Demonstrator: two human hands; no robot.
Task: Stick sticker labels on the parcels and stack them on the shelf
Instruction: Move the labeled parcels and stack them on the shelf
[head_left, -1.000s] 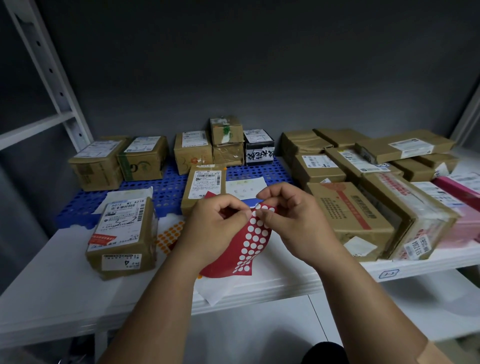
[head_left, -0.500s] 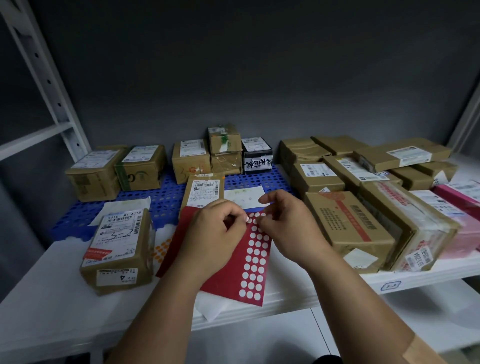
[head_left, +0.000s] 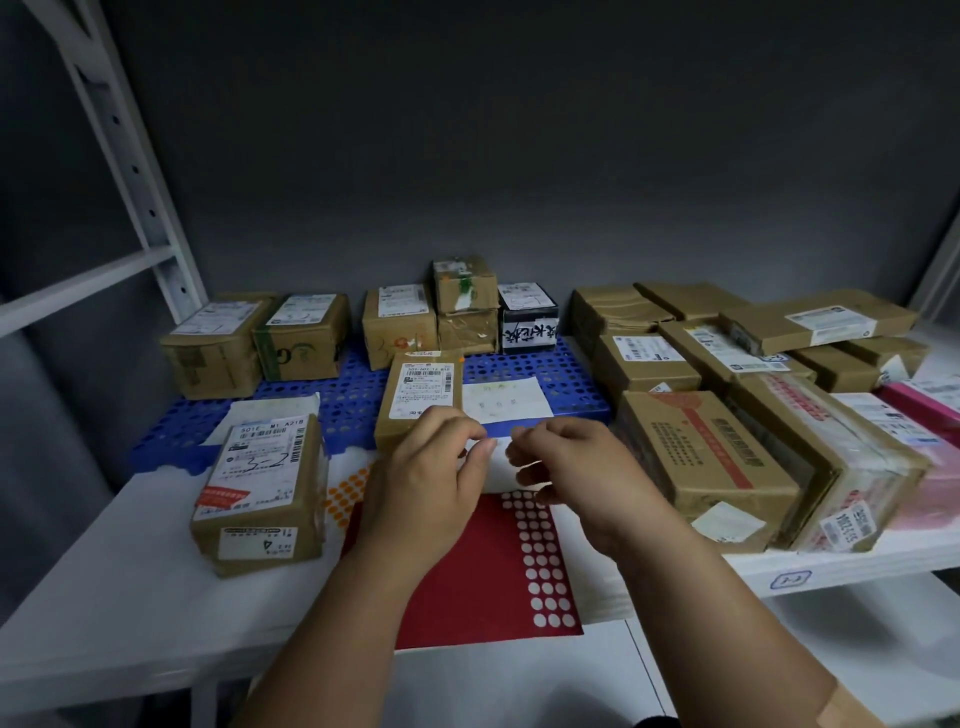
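Both hands hang over the near middle of the white shelf (head_left: 130, 571), fingertips facing each other and almost meeting. The left hand (head_left: 431, 483) has its fingers curled, thumb and forefinger pressed together at the tip; whether a sticker sits between them cannot be told. The right hand (head_left: 576, 473) is likewise curled inward, fingertips drawn together near the left thumb, and what it pinches, if anything, cannot be told.

Directly beneath the hands lies the red sticker sheet (head_left: 483, 571), flat on the shelf, its near edge overhanging the shelf front. A column of white blank circles runs down its right side, under the right wrist. An orange dot sheet (head_left: 345, 493) shows just left of it, partly beneath the left forearm.

Just beyond the left hand's knuckles stands a brown parcel with a barcode label (head_left: 423, 395), on the near edge of the blue perforated mat (head_left: 545, 374). A white paper slip (head_left: 506, 400) lies just right of it, beyond the fingertips. To the near left, a larger labelled parcel (head_left: 260, 488) rests on the shelf, apart from the left hand. A row of small parcels (head_left: 358, 327) lines the far wall. To the right, a stack of flat brown boxes (head_left: 727, 415) fills the shelf, the nearest lying close beside the right hand.
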